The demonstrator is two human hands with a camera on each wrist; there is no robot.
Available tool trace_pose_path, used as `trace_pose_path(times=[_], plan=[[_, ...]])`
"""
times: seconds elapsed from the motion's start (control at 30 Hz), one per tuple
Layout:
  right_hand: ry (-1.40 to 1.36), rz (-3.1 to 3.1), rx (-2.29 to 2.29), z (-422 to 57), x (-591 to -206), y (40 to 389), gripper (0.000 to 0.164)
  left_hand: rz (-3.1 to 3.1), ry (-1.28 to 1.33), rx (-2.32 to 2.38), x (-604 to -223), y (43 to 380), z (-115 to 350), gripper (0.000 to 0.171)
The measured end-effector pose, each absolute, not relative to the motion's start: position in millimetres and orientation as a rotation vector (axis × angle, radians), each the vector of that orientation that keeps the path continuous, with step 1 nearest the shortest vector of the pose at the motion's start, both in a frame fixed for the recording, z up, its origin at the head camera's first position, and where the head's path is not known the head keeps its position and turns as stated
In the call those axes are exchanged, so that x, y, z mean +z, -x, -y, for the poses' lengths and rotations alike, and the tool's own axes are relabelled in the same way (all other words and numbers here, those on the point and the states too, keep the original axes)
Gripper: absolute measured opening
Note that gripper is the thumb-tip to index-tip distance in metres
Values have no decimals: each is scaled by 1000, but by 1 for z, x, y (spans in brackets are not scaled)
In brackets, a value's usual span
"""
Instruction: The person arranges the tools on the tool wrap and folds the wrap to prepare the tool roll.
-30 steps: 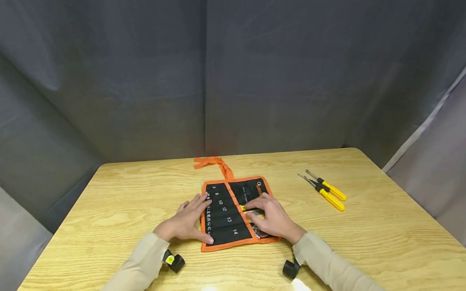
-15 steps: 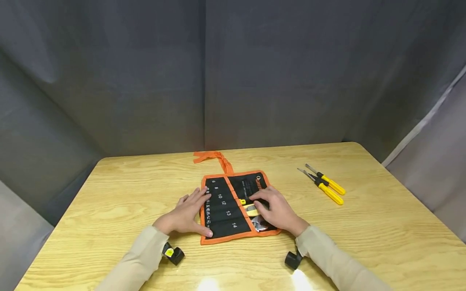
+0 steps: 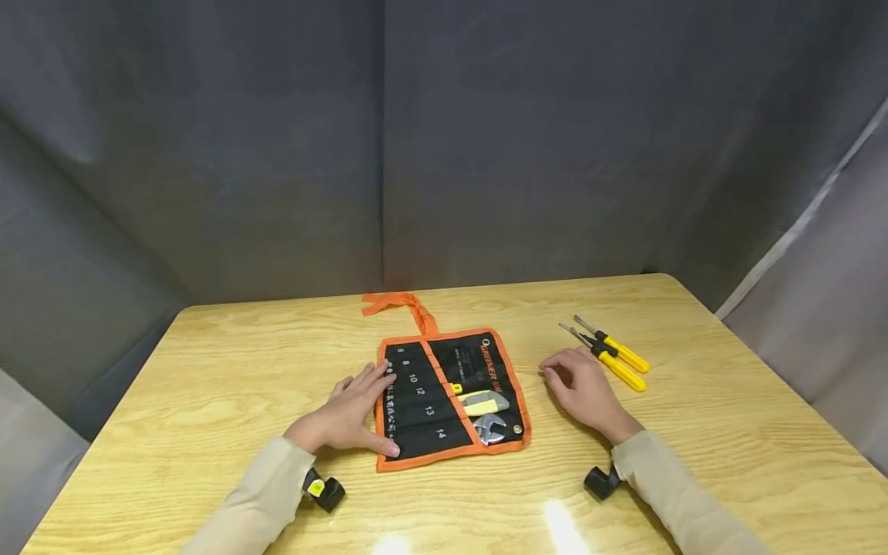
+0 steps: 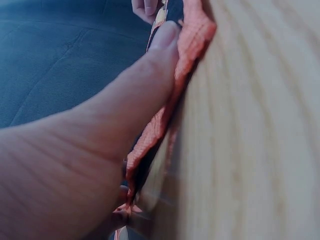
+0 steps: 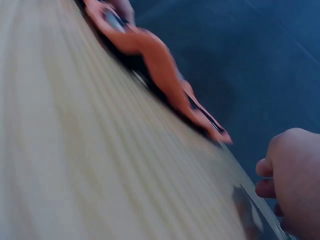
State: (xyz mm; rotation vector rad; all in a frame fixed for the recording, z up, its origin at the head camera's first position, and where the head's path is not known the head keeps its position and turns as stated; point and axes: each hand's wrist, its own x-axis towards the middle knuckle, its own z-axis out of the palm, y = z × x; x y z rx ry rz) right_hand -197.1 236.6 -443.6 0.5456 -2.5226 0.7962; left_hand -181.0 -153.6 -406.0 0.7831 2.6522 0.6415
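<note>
A black tool pouch [image 3: 416,439] with orange edging and printed numbers lies spread on the table. My left hand [image 3: 345,420] rests on its left edge with fingers extended; in the left wrist view the thumb [image 4: 145,75] presses along the orange border. From the pouch's slanted pocket stick out a small yellow end [image 3: 455,388], a utility knife [image 3: 483,402] and an adjustable wrench [image 3: 489,429], their lower parts hidden. My right hand [image 3: 586,391] hovers to the right of the pouch, fingers loosely bent and holding nothing. Close by it lie two yellow-handled screwdrivers [image 3: 624,374].
An orange tie strap [image 3: 418,312] trails from the pouch's far edge. The wooden table [image 3: 229,370] ends in front of a dark grey curtain [image 3: 277,154]. Black wrist cameras [image 3: 601,483] hang beneath both forearms.
My right hand has left the pouch pocket and moved right toward the screwdrivers, uncovering the utility knife and adjustable wrench. The left hand stays on the pouch's edge.
</note>
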Motion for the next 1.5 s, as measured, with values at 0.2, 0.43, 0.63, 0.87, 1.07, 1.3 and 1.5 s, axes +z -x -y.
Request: trace_pose_path(times=[0.2,0.43,0.63,0.87,1.07,1.3,1.5], plan=[[-468,2475,727,-274,-446,197,1,-2653,-788,664,-406,178,154,112],[-234,2508,579,-302,-441,191,18,-2654,-782,666,-407,179,156,113],[-163,2593,464,-315,-441,191,26,-2653,-785,673,-406,179,156,113],[-142,2635,474,-317,-445,188,24,-2644,-785,665,-408,178,155,113],[-176,2641,587,-309,-446,190,21,-2648,-780,660,-410,178,157,113],[-345,2602,656,-287,-447,191,18,-2651,-781,656,-410,179,158,113],[-500,2546,714,-267,-444,190,20,-2647,-797,659,-406,180,155,112]])
